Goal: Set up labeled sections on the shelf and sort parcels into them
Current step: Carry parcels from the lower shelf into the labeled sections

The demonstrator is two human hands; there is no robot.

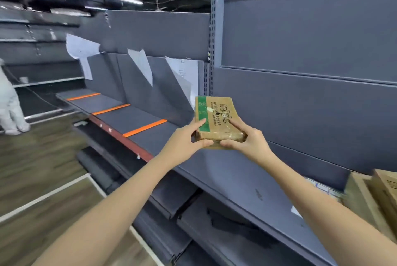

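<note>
Item: one parcel [217,119], a flat brown carton with a green band, held above the shelf [236,179]. My left hand [187,138] grips its near left corner and my right hand [247,138] its near right corner. On the shelf, leftward: orange tape strips [145,128]. On the shelf's back panel: paper sheets [184,72]. At the shelf's right end: cardboard boxes [382,188].
</note>
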